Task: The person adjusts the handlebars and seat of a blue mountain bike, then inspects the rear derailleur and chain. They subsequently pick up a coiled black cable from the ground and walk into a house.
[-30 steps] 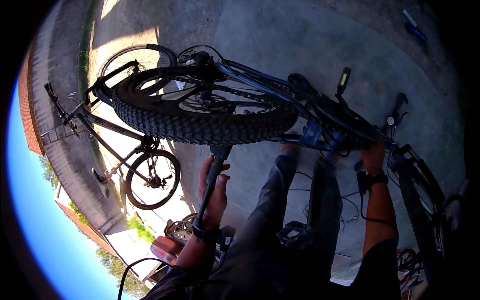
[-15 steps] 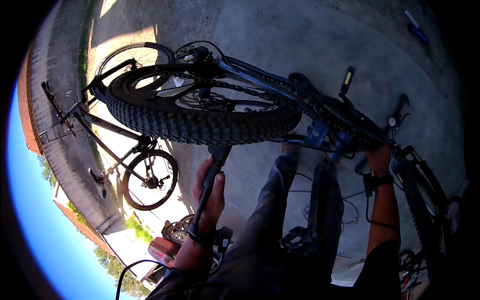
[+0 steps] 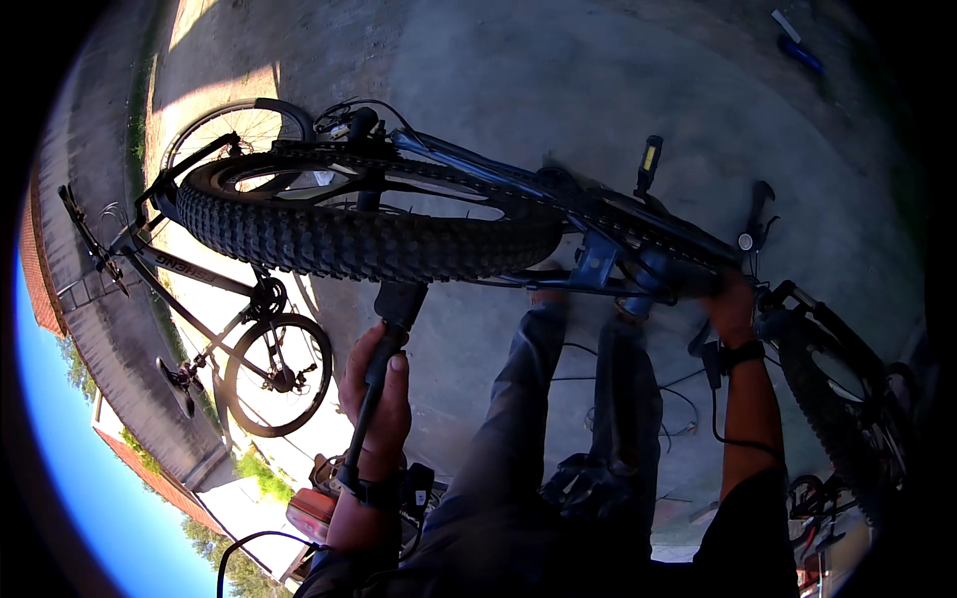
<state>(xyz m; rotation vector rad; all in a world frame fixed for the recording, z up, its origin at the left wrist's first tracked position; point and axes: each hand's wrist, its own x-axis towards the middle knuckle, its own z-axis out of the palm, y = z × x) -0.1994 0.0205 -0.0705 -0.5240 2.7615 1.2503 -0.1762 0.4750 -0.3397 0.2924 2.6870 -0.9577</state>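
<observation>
A mountain bike with a knobby rear tyre (image 3: 369, 247) and dark blue frame (image 3: 598, 261) stretches across the middle in front of me. My left hand (image 3: 379, 394) is wrapped round a black tool (image 3: 367, 399) with a long handle and blocky head. That head meets or passes behind the tyre's lower edge; its exact kind is unclear. My right hand (image 3: 733, 307) is at the frame's right end, beside the chain (image 3: 648, 224); its fingers are hidden behind bike parts. A pedal (image 3: 650, 164) with a yellow reflector sticks up beyond the chain. Both wrists wear black bands with devices.
Another black bike (image 3: 189, 264) stands at left in sunlight, before a low wall. A further knobby wheel (image 3: 827, 409) is at right, near my right forearm. Thin cables (image 3: 678, 399) lie on the concrete beside my legs. A blue object (image 3: 800, 55) lies at far right.
The view has shifted, so most things sit further left. Different spokes show inside the rear wheel, so it appears to have turned. My hands keep their places on the bike and tool.
</observation>
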